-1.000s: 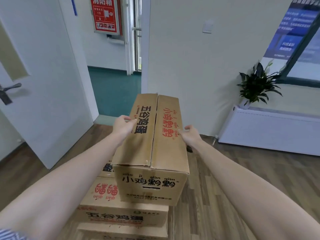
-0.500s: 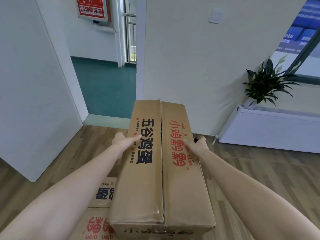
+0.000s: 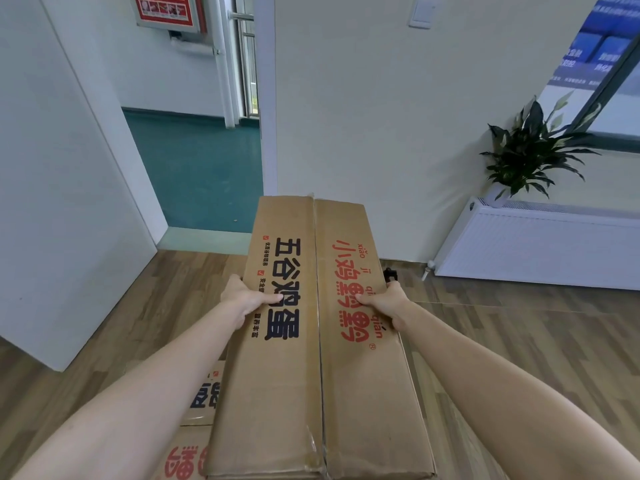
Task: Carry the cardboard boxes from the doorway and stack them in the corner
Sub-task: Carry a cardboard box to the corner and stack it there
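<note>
I hold a long brown cardboard box (image 3: 311, 368) with black and red printing lengthwise in front of me, above the floor. My left hand (image 3: 244, 299) grips its left edge, thumb lying on the top face. My right hand (image 3: 384, 301) grips the right edge the same way. Below and to the left, more cardboard boxes (image 3: 199, 410) of the same kind lie stacked on the wooden floor, mostly hidden by the held box and my left arm.
The open doorway (image 3: 204, 168) with green corridor floor lies ahead left, beside the open white door (image 3: 59, 188). A white wall stands straight ahead. A white radiator (image 3: 540, 244) with a potted plant (image 3: 530, 154) on it runs along the right.
The box has risen off the stack and come closer to me, now filling the lower middle of the view. Both hands keep their grip on its sides.
</note>
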